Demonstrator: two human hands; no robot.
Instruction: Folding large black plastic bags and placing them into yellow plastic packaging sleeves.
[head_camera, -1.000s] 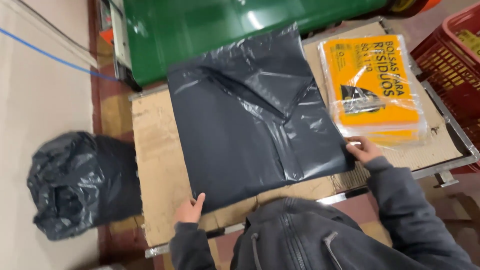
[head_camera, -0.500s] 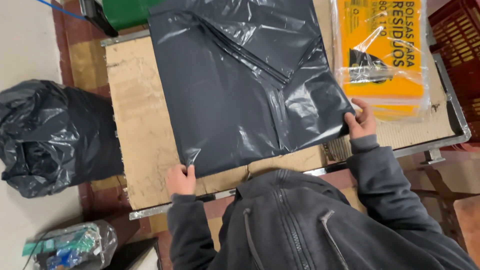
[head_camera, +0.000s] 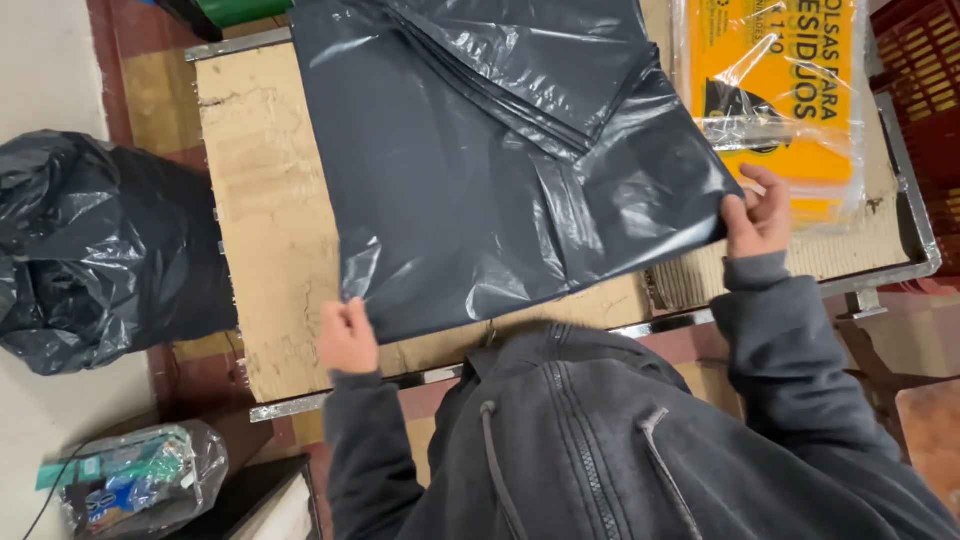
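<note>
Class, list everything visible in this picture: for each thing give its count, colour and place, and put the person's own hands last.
flat plastic bag: one, dark grey, spread on the table
table: one, tan cardboard top, metal edge, centre
pack of bags: one, yellow in clear wrap, table's far right
full bag: one, black, floor at left
clear bag of litter: one, floor at lower left
crate: one, red, right edge
left hand: pinches the flat bag's near corner
right hand: grips its right corner
</note>
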